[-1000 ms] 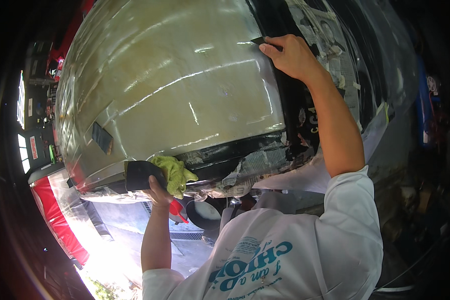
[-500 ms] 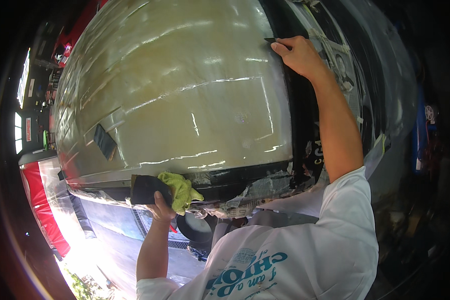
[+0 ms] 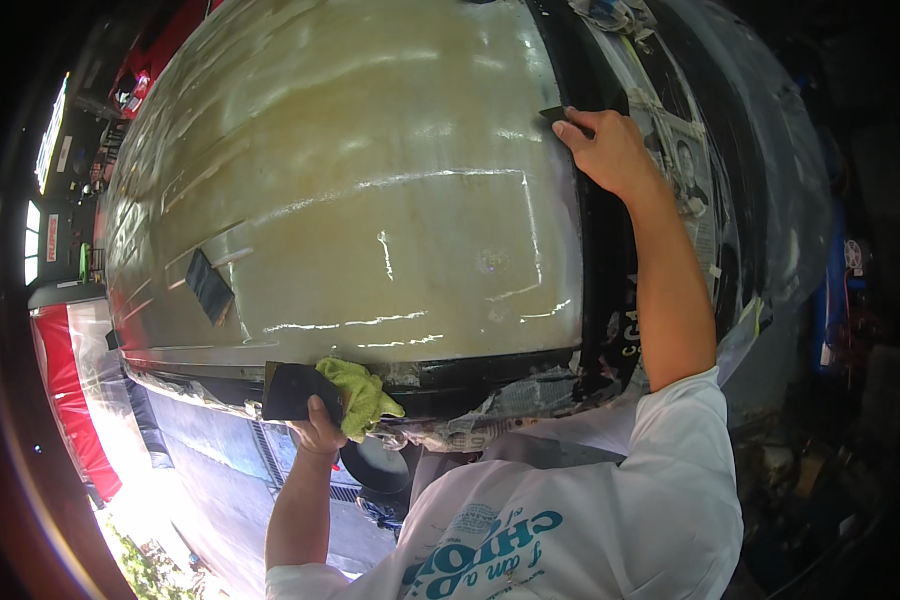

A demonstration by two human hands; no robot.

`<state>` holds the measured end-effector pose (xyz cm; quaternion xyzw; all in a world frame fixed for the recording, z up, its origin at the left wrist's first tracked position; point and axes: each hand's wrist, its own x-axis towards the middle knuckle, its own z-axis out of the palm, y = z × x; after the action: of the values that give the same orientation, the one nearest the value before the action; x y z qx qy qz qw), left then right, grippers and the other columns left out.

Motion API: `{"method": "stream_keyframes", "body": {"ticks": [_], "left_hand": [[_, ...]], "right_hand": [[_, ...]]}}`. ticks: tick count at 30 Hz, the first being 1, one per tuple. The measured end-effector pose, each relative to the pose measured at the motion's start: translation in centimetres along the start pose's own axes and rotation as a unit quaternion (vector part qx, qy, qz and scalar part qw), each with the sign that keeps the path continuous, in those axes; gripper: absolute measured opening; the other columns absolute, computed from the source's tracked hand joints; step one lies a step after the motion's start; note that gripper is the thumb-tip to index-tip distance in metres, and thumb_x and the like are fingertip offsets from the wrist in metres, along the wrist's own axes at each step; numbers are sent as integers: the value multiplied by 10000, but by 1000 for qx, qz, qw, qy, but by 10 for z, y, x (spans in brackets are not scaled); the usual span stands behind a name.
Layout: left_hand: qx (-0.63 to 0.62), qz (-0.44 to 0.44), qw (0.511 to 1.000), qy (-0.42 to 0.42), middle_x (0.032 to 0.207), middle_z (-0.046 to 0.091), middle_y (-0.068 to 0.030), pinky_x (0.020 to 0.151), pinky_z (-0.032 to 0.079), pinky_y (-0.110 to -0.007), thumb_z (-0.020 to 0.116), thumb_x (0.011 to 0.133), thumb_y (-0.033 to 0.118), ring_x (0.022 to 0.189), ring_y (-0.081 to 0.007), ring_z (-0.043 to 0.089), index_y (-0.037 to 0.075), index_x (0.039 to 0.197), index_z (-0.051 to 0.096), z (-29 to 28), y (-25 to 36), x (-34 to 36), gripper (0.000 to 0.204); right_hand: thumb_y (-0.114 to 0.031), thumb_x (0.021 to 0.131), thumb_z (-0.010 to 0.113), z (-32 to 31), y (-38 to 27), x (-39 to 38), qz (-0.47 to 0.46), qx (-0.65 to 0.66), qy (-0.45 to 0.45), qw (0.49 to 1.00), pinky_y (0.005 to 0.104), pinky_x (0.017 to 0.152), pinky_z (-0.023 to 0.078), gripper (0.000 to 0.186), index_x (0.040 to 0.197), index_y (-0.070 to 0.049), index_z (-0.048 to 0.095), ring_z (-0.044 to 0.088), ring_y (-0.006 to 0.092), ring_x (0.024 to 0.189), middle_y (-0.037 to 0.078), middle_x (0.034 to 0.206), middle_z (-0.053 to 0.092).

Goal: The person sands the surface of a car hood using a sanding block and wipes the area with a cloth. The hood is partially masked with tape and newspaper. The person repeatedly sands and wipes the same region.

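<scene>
A glossy yellowish-grey curved vehicle panel (image 3: pixel 390 215) has a black band down its right side. My right hand (image 3: pixel 605 150) pinches a small black piece (image 3: pixel 555 116) against the panel beside that band. At the panel's lower edge my left hand (image 3: pixel 320 430) holds a black sheet (image 3: pixel 300 388) together with a crumpled yellow-green cloth (image 3: pixel 358 395). A separate dark rectangular pad (image 3: pixel 210 287) lies on the left part of the panel.
Newspaper masking (image 3: pixel 685 165) and plastic sheeting (image 3: pixel 780 200) border the panel. A dark round bucket (image 3: pixel 380 465) is below, near my torso. At the far left are a red-and-white sheet (image 3: pixel 65 390) and wall shelving. A blue object (image 3: pixel 830 310) stands far right.
My right hand has shifted slightly up along the panel's edge, then back down. The whole panel sits lower in the view. My left hand keeps the sheet and cloth.
</scene>
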<state>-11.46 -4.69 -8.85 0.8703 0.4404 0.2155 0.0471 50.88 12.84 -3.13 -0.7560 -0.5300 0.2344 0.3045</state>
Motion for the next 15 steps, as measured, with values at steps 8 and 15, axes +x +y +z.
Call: {"method": "stream_keyframes", "body": {"ticks": [8, 15], "left_hand": [[168, 197, 963, 78, 1441, 386, -444, 986, 516, -703, 624, 1041, 214, 1240, -620, 528, -143, 1421, 367, -3, 16, 35, 581], [231, 190, 951, 76, 1418, 408, -446, 981, 510, -706, 658, 1021, 224, 1210, -616, 550, -136, 1430, 368, 4, 9, 13, 617]], "right_hand": [[-352, 964, 720, -6, -2, 17, -8, -12, -5, 1000, 442, 1016, 549, 497, 1263, 45, 732, 726, 432, 1126, 322, 1170, 731], [-413, 956, 724, -3, 0, 56, -8, -16, -4, 1000, 433, 1014, 547, 537, 1279, 15, 736, 733, 396, 1136, 280, 1174, 754]]}}
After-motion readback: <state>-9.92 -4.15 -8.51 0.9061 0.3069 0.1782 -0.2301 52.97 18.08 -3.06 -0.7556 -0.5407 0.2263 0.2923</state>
